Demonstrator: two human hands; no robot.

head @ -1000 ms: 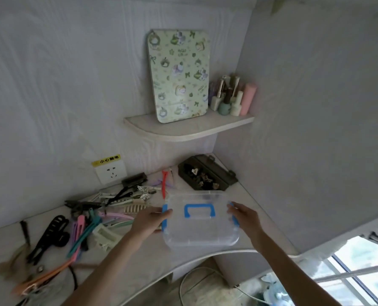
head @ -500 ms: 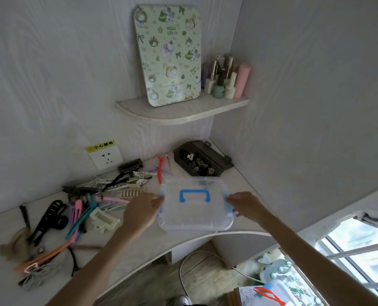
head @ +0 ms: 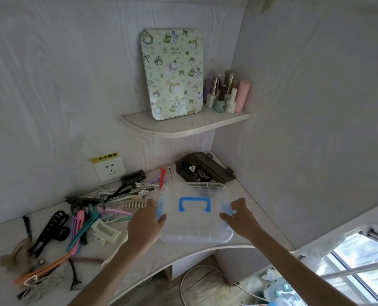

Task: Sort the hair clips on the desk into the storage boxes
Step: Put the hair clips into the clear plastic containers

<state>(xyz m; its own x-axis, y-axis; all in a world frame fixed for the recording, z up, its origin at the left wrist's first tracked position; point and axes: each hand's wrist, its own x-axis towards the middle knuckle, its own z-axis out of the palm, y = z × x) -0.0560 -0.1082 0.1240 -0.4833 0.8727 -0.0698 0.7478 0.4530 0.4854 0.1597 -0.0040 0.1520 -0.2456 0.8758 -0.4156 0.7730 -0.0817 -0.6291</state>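
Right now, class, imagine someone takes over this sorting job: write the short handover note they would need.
Left hand: on the left latch of the clear box.
Right hand: on its right latch.
Clear box: on the desk, lid shut.
Brown box: open at the back corner, small clips inside.
Loose clips: piled left of the clear box.
Done: some small clips boxed.
Left: open the clear box, sort the pile.

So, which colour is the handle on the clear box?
Blue handle, seen in the head view.
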